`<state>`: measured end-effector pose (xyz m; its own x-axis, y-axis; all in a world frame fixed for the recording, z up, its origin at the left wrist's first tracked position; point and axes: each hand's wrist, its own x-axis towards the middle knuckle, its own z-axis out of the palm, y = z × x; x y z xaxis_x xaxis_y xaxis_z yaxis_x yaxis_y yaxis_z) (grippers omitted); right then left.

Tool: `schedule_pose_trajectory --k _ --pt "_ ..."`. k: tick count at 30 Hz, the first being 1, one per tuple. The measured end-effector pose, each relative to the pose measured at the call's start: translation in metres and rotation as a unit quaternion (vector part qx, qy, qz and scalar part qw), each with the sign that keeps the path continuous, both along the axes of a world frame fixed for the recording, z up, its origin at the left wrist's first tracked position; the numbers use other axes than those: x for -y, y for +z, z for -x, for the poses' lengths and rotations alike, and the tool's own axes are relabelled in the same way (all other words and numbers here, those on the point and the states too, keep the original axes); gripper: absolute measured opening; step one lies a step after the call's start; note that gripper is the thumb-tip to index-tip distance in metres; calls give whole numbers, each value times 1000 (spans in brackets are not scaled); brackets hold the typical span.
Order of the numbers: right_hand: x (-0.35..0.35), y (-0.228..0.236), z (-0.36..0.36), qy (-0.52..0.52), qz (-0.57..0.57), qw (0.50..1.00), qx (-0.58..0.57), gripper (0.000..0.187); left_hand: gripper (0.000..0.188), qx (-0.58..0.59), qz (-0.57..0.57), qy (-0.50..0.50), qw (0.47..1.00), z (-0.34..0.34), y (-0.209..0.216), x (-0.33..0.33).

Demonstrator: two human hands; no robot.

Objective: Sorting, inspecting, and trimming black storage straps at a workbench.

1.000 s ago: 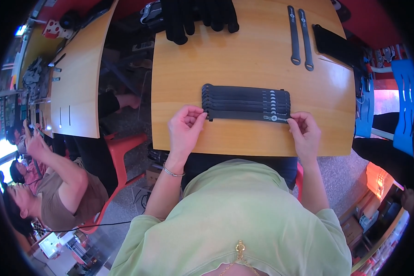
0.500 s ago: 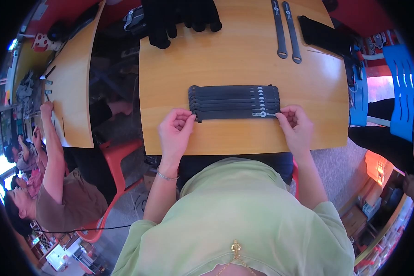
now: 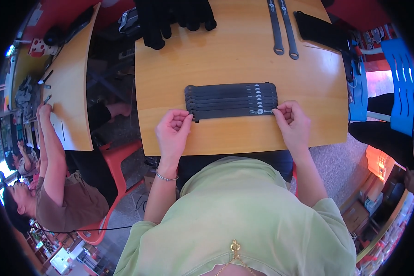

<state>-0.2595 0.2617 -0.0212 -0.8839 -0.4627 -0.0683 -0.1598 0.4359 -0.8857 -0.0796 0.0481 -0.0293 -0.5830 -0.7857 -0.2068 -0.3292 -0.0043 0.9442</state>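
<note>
Several dark grey storage straps (image 3: 223, 95) lie across the wooden table in front of me, overlapping in a stepped row with pale printing toward their right ends. At the left end of the nearest strap (image 3: 234, 112), my left hand (image 3: 172, 131) pinches the corner between thumb and forefinger. My right hand (image 3: 293, 123) has its thumb and fingertips closed on the right end of that same strap. The strap lies level along the near side of the row. My fingertips cover its very ends.
Two loose grey straps (image 3: 288, 30) with ring-shaped ends lie at the far right, beside a black flat item (image 3: 319, 31). Black gloves (image 3: 175, 20) rest at the far left. On the left, a person (image 3: 69, 198) works at another table (image 3: 71, 92). A blue chair (image 3: 402, 87) stands right.
The view has shifted slightly, moving the table and straps a little left in the picture. Both my hands stay at the strap's ends. The person on the left has moved their arms slightly.
</note>
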Motion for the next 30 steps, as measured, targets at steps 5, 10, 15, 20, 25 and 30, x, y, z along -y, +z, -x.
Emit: schedule_pose_trajectory --k 5,10,15,20,25,30 --pt "1 0 -1 -1 -5 1000 -7 11 8 0 5 -2 1000 0 -1 0" --pt "3 1 0 -3 -11 1000 -15 11 8 -5 3 -2 1000 1 -1 -1" --pt "6 7 0 9 -37 996 -86 12 9 6 26 -1 1000 3 0 -3" --pt "5 10 33 36 -62 997 -38 10 11 7 101 -16 995 1 -1 -1" --pt "67 22 126 66 -46 948 -306 24 16 -37 72 20 997 -4 8 -2" --pt "116 6 176 45 -246 933 -257 34 18 -73 104 -2 992 13 19 -5"
